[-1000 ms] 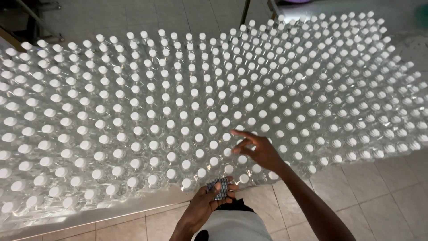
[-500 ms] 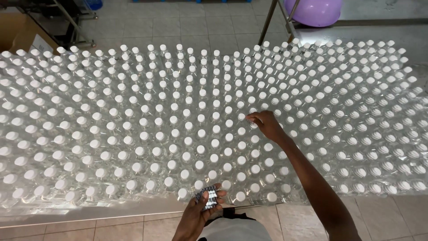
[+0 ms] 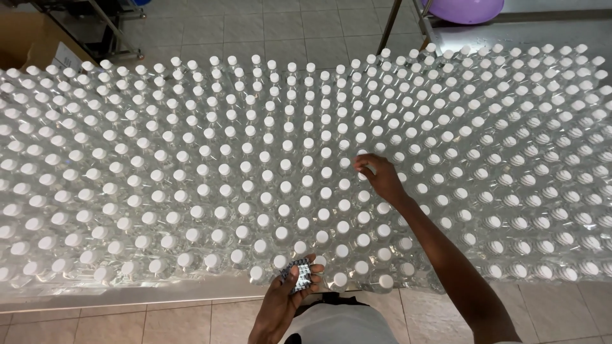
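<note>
Head view: right hand (image 3: 381, 179) touches clear, white-capped bottles (image 3: 242, 167).

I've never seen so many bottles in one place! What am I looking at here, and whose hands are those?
The picture comes from a camera worn on a person's head, looking down, so the hands belong to that person. Below is a huge crowd of clear plastic bottles with white caps, standing upright in close rows. Beyond them you can see a tiled floor, a cardboard box at the upper left and something round and purple at the top. The right hand reaches out over the rows, fingertips at one bottle's cap. The left hand stays close to the body and holds a small stack of shiny little pieces; what they are is too small to tell.
</note>
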